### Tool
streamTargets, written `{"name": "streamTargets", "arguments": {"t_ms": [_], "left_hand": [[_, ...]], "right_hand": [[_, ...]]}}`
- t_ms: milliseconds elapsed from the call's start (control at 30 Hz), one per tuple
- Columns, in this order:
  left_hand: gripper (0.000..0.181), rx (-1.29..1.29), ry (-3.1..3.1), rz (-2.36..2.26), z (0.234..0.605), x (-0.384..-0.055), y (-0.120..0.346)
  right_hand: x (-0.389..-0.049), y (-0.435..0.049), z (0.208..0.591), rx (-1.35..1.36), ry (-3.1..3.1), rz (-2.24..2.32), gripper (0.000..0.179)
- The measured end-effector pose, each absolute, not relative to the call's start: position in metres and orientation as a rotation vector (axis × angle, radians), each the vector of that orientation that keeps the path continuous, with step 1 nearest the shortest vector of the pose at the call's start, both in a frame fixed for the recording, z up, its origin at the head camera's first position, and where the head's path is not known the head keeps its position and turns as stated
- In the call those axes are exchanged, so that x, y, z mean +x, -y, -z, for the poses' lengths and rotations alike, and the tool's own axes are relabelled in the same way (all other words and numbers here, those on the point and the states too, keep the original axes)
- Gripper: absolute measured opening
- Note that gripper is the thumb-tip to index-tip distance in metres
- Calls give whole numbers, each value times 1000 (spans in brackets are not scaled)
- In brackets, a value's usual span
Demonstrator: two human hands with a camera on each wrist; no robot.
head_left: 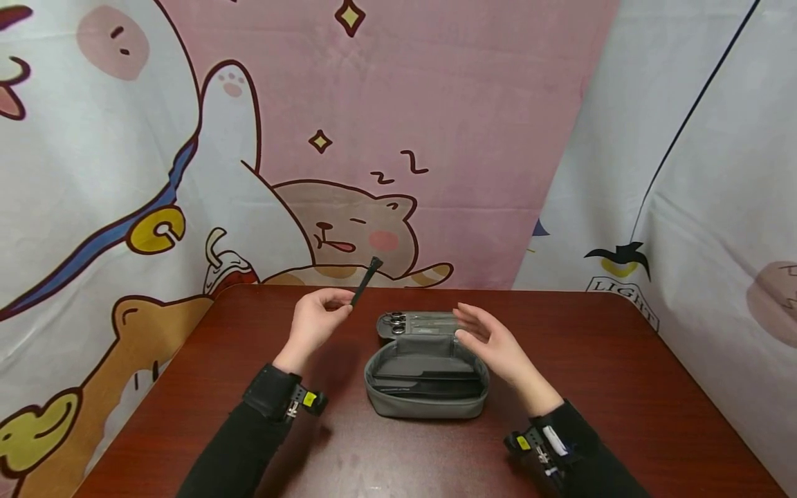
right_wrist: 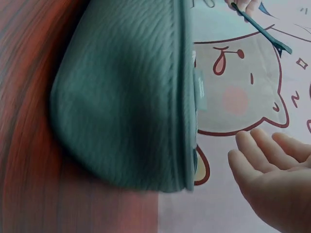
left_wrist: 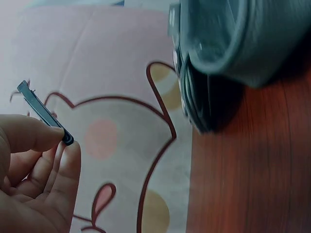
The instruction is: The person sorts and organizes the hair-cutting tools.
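My left hand [head_left: 316, 324] pinches a slim black clip, apparently a hair clip [head_left: 366, 281], by one end between thumb and fingertips. The clip tilts up and to the right, held above the table. In the left wrist view its long narrow body [left_wrist: 41, 109] points away from the thumb. A grey zip case [head_left: 429, 409] stands with its lid folded back, to the right of that hand. Long black flat pieces [head_left: 436, 391] lie inside it. Scissors [head_left: 398, 322] sit in the lid's clear pocket. Beside the case's right rim, my right hand [head_left: 500, 349] holds nothing, fingers extended.
The case stands on a reddish-brown wooden table [head_left: 573, 373]. A cloth backdrop with cartoon animals [head_left: 436, 138] hangs right behind the table's far edge and along both sides. Each wrist bears a strapped-on camera [head_left: 309, 400].
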State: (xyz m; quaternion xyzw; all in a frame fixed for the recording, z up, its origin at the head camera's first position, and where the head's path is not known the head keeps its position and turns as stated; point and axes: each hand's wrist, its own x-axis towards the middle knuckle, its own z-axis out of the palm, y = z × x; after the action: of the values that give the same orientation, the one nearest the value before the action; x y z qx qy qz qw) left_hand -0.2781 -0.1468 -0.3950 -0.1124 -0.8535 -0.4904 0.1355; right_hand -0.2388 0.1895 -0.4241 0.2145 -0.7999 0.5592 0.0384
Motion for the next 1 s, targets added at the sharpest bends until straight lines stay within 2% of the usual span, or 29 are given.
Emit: {"name": "streamTargets", "arguments": {"t_ms": [333, 800, 1000], "left_hand": [[21, -530, 2401, 1581, 389, -260, 119], [19, -752, 2338, 1764, 392, -238, 86], [18, -805, 2337, 1803, 390, -227, 77]], "right_hand": [[-240, -178, 417, 776, 2159, -2174, 54], [-240, -163, 406, 953, 1844, -2490, 64], [-240, -158, 405, 1000, 1769, -2509, 55]]}}
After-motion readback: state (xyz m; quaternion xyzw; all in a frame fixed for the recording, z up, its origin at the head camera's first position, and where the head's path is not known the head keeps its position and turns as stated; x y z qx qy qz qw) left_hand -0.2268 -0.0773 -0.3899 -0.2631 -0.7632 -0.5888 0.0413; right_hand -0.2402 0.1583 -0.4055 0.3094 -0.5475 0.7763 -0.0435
